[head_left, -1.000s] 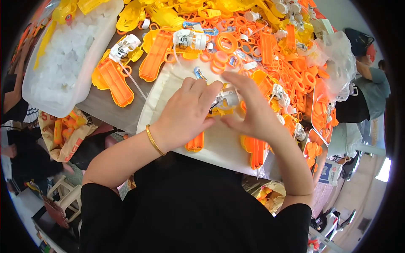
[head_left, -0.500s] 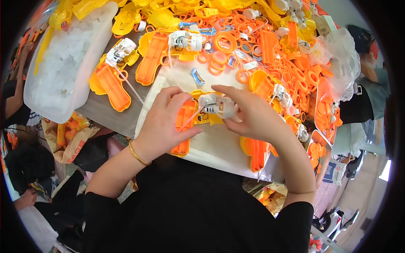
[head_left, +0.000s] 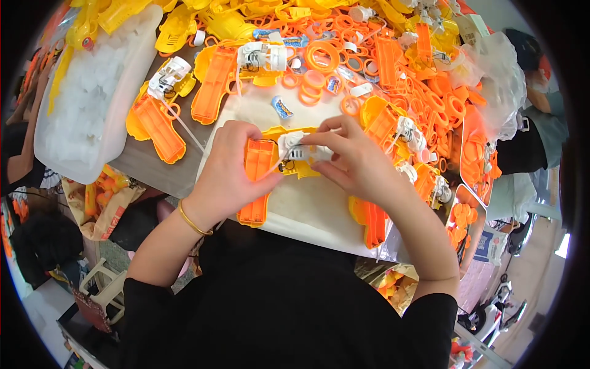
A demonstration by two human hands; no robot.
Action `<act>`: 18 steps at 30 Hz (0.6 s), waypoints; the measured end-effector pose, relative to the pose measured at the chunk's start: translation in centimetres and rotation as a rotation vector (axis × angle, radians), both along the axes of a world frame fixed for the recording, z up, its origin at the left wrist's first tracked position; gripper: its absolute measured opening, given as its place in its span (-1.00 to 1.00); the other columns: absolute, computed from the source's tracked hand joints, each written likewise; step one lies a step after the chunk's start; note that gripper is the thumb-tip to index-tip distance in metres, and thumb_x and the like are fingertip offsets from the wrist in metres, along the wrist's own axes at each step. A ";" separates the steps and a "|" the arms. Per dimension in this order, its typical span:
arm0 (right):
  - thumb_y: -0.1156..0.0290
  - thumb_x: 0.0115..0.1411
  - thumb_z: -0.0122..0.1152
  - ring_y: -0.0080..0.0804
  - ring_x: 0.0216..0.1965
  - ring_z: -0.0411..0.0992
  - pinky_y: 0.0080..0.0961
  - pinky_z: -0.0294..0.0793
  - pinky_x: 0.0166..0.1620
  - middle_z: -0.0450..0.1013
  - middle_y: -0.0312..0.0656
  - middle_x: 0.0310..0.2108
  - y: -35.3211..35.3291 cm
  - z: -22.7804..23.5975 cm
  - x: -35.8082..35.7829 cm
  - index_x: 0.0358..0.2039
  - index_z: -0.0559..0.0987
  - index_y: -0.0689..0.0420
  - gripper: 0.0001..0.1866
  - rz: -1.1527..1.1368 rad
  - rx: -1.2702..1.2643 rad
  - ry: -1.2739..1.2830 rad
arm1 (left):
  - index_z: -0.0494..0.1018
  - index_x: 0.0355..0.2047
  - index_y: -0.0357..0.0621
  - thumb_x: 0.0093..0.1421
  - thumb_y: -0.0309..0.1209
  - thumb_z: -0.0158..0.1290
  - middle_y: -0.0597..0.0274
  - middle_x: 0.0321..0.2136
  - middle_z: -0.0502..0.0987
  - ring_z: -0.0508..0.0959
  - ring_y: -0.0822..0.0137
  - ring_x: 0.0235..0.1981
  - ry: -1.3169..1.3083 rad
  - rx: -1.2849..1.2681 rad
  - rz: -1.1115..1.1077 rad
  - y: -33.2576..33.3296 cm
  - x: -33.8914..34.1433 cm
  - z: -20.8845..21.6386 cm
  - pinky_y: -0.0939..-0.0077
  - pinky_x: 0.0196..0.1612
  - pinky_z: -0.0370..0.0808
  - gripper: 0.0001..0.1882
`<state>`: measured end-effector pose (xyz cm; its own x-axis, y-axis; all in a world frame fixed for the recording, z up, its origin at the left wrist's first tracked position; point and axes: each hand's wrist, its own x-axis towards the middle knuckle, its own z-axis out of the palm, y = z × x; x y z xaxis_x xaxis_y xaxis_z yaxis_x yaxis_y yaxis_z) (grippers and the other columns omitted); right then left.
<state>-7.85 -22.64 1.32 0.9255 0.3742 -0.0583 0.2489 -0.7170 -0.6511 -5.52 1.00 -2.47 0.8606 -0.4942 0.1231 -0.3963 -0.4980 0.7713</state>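
In front of me lies a toy bubble gun (head_left: 255,206), a yellow half shell with an orange grip. A white mechanism (head_left: 290,142) with thin dark wires and a clear tube sits in its body. My left hand (head_left: 221,175) clasps the orange grip, thumb across the front. The bent fingers and thumb of my right hand (head_left: 365,161) close round the front end of the white mechanism, partly hiding it. Just beyond the gun, a small blue and white sticker (head_left: 282,107) rests on the white sheet (head_left: 295,206).
Similar half-built guns lie at the far left (head_left: 158,123), beyond mine (head_left: 215,83) and to the right (head_left: 372,221). Orange rings and parts (head_left: 393,67) heap up at the back right, below yellow shells (head_left: 227,24). A translucent tub (head_left: 114,138) of clear pieces stands left.
The gun has shifted slightly left with my left hand still on its grip. My right fingers have curled in closer on the white mechanism.
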 end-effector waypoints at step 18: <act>0.41 0.10 0.27 -0.67 -0.39 0.39 -0.66 0.39 -0.33 0.42 -0.36 -0.32 -1.6 -0.8 4.6 -0.14 0.53 0.09 -0.72 0.015 0.297 0.556 | 0.29 -0.16 -0.28 -0.06 -0.27 0.22 0.00 -0.23 0.40 0.43 0.16 -0.15 0.204 -0.008 -0.219 0.6 3.3 1.2 0.37 -0.04 0.37 -0.47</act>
